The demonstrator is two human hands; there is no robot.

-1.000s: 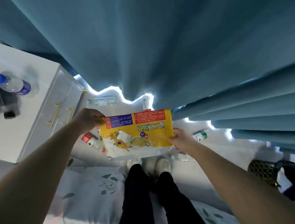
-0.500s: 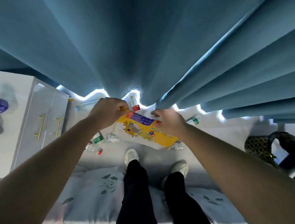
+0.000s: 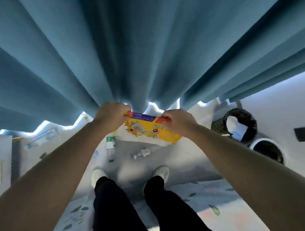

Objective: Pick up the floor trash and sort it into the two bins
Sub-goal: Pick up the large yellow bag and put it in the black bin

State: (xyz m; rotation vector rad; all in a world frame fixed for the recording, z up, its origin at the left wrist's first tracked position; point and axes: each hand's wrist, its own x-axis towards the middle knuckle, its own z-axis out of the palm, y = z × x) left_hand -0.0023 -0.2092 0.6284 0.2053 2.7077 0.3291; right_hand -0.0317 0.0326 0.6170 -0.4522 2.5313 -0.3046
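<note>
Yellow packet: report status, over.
Left hand and right hand grip yellow packet at top edge. Packet off floor, not yet binned. Nothing blocks bins at right.

The yellow packet point(image 3: 150, 132) looks like thin, glossy printed film, creased. At twelve o'clock the blue curtain point(image 3: 141, 42) is matt woven cloth. At nine o'clock a bottle point(image 3: 41, 138) is clear, shiny plastic. The floor point(image 3: 188, 158) is smooth and pale.

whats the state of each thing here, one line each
yellow packet: off the floor, held by its top edge
left hand: grips the packet's top left corner
right hand: grips its top right corner
green-label bottle: lying on the floor
clear bottle: lying on the floor
patterned bin: upright, open
white bin: upright, open
</note>
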